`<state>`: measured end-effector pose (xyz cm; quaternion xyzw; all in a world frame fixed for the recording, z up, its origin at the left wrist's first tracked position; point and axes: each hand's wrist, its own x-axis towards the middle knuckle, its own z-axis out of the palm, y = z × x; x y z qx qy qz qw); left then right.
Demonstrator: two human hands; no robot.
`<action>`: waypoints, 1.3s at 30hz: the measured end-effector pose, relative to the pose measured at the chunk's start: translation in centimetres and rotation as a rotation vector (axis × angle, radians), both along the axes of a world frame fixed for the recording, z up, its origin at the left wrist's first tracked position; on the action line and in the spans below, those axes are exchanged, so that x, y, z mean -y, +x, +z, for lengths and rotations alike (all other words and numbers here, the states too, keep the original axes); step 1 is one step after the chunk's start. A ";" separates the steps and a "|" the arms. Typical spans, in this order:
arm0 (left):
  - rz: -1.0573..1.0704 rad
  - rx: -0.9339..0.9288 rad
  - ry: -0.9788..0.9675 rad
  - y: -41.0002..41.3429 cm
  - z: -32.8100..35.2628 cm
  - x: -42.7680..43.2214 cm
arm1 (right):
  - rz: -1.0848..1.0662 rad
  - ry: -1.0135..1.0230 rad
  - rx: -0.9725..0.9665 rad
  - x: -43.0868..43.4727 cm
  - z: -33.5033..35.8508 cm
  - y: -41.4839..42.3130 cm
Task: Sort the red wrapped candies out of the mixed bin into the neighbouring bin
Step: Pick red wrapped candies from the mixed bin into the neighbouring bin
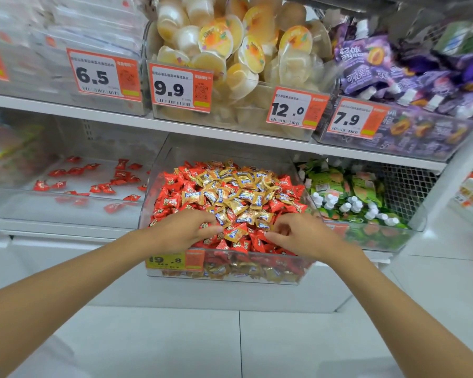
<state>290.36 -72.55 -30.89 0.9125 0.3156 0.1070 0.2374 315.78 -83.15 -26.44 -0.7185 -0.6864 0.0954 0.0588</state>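
Observation:
The clear mixed bin [230,271] on the lower shelf is heaped with red wrapped candies [172,200] and gold wrapped candies [241,197]. Both my hands reach into its near side. My left hand [186,230] lies over the red candies at the front left, its fingers curled down into the pile; whether it holds one I cannot tell. My right hand [295,236] is over the front right, fingertips bent toward a red candy [260,236]. The neighbouring bin [66,211] to the left holds several scattered red candies [74,170].
A bin of green pouches [350,192] stands right of the mixed bin. The shelf above carries jelly cups [230,50] and purple pouches [421,77] behind price tags. An orange price tag [175,259] hangs on the mixed bin's front. White floor tiles lie below.

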 end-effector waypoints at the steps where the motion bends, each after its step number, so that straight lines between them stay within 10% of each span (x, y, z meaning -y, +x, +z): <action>1: 0.023 0.058 0.007 0.1 0.2 -0.1 | -0.005 -0.010 0.073 0.1 -0.2 0.0; 13: 0.235 0.365 -0.055 0.9 2.1 -1.0 | 0.008 -0.120 -0.470 -0.9 -3.3 -1.4; 21: 0.226 0.405 -0.172 1.4 2.9 -0.2 | 0.064 0.013 -0.397 -1.2 -3.7 -1.7; 39: 0.157 -0.009 0.068 0.5 1.6 0.0 | 0.036 0.197 -0.553 -2.1 0.6 -1.4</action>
